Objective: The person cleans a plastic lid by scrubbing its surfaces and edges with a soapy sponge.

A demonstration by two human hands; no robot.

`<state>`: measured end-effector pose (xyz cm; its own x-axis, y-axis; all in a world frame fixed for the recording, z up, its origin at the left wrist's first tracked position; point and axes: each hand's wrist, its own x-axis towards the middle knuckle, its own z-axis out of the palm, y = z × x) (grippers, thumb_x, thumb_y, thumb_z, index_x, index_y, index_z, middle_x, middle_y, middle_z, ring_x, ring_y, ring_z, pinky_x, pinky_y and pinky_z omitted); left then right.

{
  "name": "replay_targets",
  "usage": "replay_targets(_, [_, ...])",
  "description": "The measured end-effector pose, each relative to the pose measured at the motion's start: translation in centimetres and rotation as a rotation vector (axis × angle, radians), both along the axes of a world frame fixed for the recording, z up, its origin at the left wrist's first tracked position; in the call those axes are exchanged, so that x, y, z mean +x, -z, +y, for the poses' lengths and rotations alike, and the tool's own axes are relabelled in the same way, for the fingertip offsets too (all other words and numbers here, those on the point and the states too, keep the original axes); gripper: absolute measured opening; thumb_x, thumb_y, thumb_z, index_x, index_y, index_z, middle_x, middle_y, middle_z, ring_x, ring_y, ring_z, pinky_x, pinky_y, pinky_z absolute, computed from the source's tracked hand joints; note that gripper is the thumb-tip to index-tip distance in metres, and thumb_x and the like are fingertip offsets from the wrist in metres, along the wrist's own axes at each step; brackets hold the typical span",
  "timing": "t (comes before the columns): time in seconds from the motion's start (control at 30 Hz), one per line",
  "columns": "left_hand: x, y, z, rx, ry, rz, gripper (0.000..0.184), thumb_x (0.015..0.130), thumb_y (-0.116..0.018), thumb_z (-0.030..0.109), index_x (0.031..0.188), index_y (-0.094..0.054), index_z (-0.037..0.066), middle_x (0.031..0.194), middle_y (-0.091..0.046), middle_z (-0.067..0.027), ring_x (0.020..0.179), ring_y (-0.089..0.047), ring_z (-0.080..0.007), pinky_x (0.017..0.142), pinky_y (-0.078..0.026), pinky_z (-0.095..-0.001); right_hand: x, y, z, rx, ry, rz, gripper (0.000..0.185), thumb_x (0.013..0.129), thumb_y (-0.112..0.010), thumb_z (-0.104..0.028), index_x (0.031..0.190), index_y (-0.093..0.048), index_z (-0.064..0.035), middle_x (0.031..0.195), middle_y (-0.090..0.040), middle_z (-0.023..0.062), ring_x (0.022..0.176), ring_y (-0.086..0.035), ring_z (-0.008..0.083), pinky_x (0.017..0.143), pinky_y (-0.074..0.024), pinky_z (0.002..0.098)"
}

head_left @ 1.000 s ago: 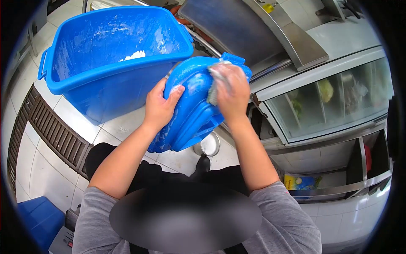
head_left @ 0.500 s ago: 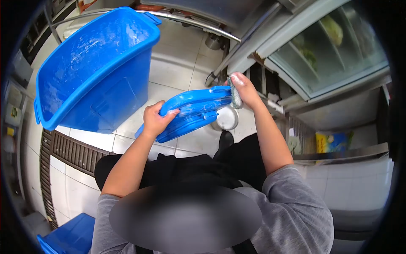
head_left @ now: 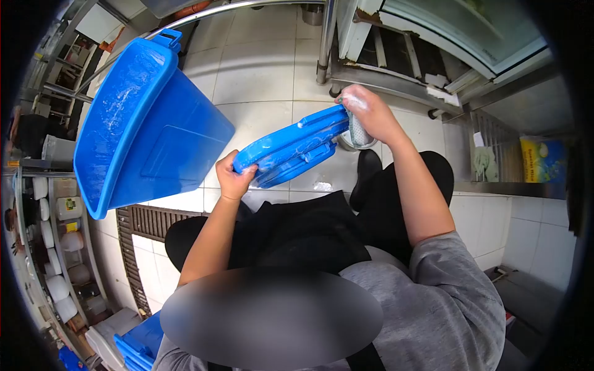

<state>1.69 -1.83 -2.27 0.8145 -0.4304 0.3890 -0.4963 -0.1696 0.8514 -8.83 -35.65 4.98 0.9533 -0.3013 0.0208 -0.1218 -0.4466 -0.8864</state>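
Observation:
A blue plastic lid (head_left: 288, 143), wet and streaked with suds, is tilted between my hands above the floor. My left hand (head_left: 235, 176) grips its near-left end, thumb on top. At the lid's right end, my right hand (head_left: 371, 116), with white foam on it, is closed around a grey-green scrubbing sponge (head_left: 357, 132) that touches the rim. Below that hand, a round white container (head_left: 346, 146) stands on the floor, mostly covered. To the left, a tall blue bin (head_left: 185, 139) leans toward me with soap streaks inside.
A metal rail (head_left: 247, 5) runs behind the bin. A glass-door cabinet (head_left: 464, 37) stands at upper right, with a lower shelf (head_left: 526, 188) holding a yellow-blue bag (head_left: 544, 159). A drain grate (head_left: 162, 221) crosses the tiles. Shelves of containers (head_left: 55, 247) line the left.
My view has turned, so the bin appears more tilted and the cabinet higher. My left hand still holds the lid, and the sponge remains at its right end.

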Motion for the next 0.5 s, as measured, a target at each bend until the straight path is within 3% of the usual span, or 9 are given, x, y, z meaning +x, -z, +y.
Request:
replay_targets(0.03, [-0.1,0.0,0.0,0.021,-0.002,-0.003,0.040,0.068,-0.082,0.031,0.065,-0.053,0.003,0.058,-0.047,-0.0013,0.056,-0.042,-0.0097,0.051,-0.036,-0.0276,-0.1,0.0,-0.1,0.021,-0.002,-0.003,0.017,0.095,-0.061,-0.019,0.105,-0.061,-0.0052,0.099,-0.065,0.0047,0.098,-0.059,0.0151,0.090,-0.0460,0.0302])
replay_targets(0.13, [0.0,-0.1,0.7,0.100,0.055,0.086,0.039,0.068,-0.084,0.028,0.074,-0.053,0.004,0.064,-0.051,-0.0028,0.061,-0.046,-0.0098,0.056,-0.039,-0.0268,-0.3,-0.4,0.2,-0.079,-0.072,-0.076,0.036,0.077,-0.076,-0.019,0.104,-0.056,-0.0082,0.095,-0.064,0.0103,0.091,-0.061,0.0277,0.082,-0.0466,0.0351])
replay_targets(0.23, [-1.1,-2.1,-0.2,0.090,0.065,0.185,0.040,0.068,-0.085,0.024,0.082,-0.054,0.004,0.070,-0.055,-0.0034,0.065,-0.049,-0.0104,0.060,-0.041,-0.0260,-0.3,-1.0,0.4,-0.105,-0.063,-0.049,0.031,0.077,-0.075,-0.010,0.100,-0.055,-0.0064,0.096,-0.061,0.0080,0.094,-0.060,0.0216,0.085,-0.0465,0.0338])
replay_targets(0.27, [-1.4,-3.4,-0.6,0.192,0.078,0.101,0.039,0.071,-0.086,0.019,0.090,-0.055,0.004,0.076,-0.060,-0.0040,0.069,-0.054,-0.0110,0.063,-0.045,-0.0267,-0.4,-0.9,0.5,-0.092,-0.059,-0.055,0.031,0.077,-0.075,-0.010,0.100,-0.055,-0.0064,0.096,-0.061,0.0080,0.094,-0.060,0.0216,0.085,-0.0465,0.0338])
replay_targets(0.37, [-2.6,-6.9,-2.4,0.275,0.154,0.126,0.035,0.075,-0.084,0.017,0.095,-0.059,0.003,0.080,-0.064,-0.0057,0.074,-0.059,-0.0117,0.067,-0.048,-0.0280,-0.1,-0.6,1.0,-0.164,-0.115,-0.115,0.030,0.076,-0.074,-0.009,0.099,-0.055,-0.0065,0.097,-0.059,0.0099,0.094,-0.060,0.0252,0.084,-0.0462,0.0351])
replay_targets(0.43, [-3.6,-7.9,-2.8,0.345,0.179,0.198,0.031,0.079,-0.081,0.015,0.101,-0.062,0.002,0.085,-0.068,-0.0083,0.079,-0.063,-0.0131,0.072,-0.050,-0.0284,0.4,0.0,1.8,-0.216,0.017,-0.330,0.027,0.077,-0.073,-0.010,0.097,-0.055,-0.0065,0.099,-0.058,0.0108,0.096,-0.059,0.0278,0.086,-0.0460,0.0346])
replay_targets(0.47, [-4.1,-7.8,-3.2,0.294,0.142,0.214,0.031,0.080,-0.080,0.016,0.101,-0.063,0.002,0.086,-0.069,-0.0092,0.079,-0.064,-0.0138,0.072,-0.051,-0.0286,0.8,0.3,2.7,-0.151,0.167,-0.396,0.023,0.077,-0.072,-0.009,0.096,-0.058,-0.0070,0.104,-0.059,0.0109,0.101,-0.060,0.0281,0.090,-0.0461,0.0344])
replay_targets(0.5, [-4.3,-7.7,-3.7,0.237,0.108,0.228,0.030,0.082,-0.079,0.017,0.102,-0.063,0.001,0.087,-0.070,-0.0100,0.079,-0.065,-0.0145,0.073,-0.051,-0.0288,0.9,0.1,3.5,-0.162,0.162,-0.402,0.023,0.077,-0.072,-0.009,0.096,-0.058,-0.0070,0.104,-0.059,0.0109,0.101,-0.060,0.0281,0.090,-0.0461,0.0344])
